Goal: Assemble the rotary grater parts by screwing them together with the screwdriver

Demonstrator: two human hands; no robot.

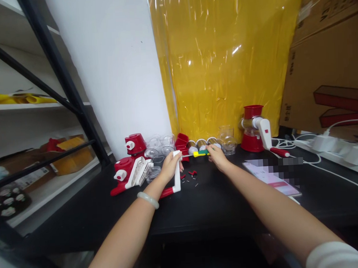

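Observation:
My left hand [170,166] is wrapped round the upper end of a white crank handle [177,176], whose red grip [167,192] points down to the left. My right hand [216,156] closes on the end of a yellow-and-green screwdriver [200,153]. Its thin shaft runs left toward the top of the crank handle; whether the tip touches a screw there is too small to tell. Below, on the black table [201,213], lie small red parts [192,173] and several small metal pins or screws [196,184].
Red bases [123,169] and white handles [140,170] stand at left. Clear plastic parts [160,145] and metal grater drums [201,144] line the back. An assembled red-and-white rotary grater [253,128], a phone-like screen [271,177] and a power strip [332,150] with cables are at right.

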